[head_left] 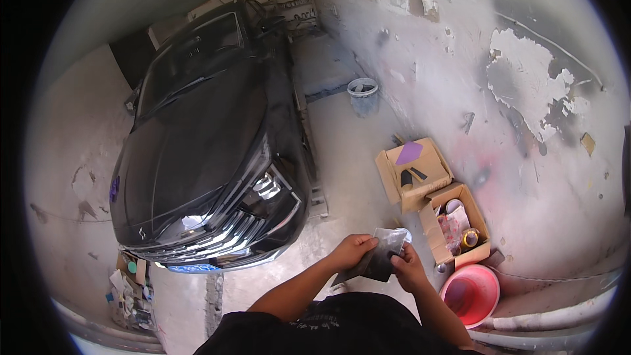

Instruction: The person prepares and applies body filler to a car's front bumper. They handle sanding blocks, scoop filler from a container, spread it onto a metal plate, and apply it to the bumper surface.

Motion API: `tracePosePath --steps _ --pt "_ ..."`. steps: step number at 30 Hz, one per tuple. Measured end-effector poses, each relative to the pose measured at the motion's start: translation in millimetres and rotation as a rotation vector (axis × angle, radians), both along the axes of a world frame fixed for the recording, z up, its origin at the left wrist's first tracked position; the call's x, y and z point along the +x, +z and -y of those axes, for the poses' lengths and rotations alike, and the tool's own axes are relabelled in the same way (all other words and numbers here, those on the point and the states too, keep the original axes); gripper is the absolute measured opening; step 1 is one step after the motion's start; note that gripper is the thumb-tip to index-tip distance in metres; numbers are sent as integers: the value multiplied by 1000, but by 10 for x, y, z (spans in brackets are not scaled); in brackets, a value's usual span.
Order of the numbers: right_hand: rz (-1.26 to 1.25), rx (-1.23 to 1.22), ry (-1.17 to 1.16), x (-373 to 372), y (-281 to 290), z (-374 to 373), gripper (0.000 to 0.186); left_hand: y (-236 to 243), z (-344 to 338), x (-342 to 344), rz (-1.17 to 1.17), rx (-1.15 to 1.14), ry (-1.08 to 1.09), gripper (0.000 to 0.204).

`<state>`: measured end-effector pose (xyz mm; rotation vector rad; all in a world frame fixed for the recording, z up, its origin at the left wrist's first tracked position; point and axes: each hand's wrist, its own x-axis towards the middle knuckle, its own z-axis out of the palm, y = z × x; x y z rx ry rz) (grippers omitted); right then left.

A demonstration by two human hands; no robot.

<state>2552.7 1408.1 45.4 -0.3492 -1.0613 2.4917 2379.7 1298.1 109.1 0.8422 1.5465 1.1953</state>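
In front of my body, both hands grip some thin dark grey sheets (378,264) that look like sandpaper; the upper part is paler and shiny. My left hand (355,251) pinches their upper left side between thumb and fingers. On the opposite side, my right hand (409,268) is closed with its thumb pressed on the face of the sheets. How many pieces there are, I cannot tell. Just beyond my right hand shows part of a small round white-rimmed item (406,233), half covered by the hand.
A black car (197,125) stands to the left, its front toward me. Ahead right are a closed carton (427,158) bearing a purple pad and dark tools, and an open carton (430,230) with cans. Near my right arm sits a red basin (486,289); a bucket (363,102) stands farther off.
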Motion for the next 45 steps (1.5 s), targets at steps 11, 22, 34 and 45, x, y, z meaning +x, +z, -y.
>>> tracePosePath --steps 11,22,34,45 --pt "202 435 -162 -388 294 341 74 -506 148 -73 405 -31 646 53" --pt "288 558 -198 -438 172 400 62 -704 215 -54 280 128 681 41" --pt "535 233 -437 332 -650 190 52 2045 955 -93 48 984 -1021 34" --pt "568 227 -365 347 -753 373 53 2467 1039 131 -38 1220 -1173 15"
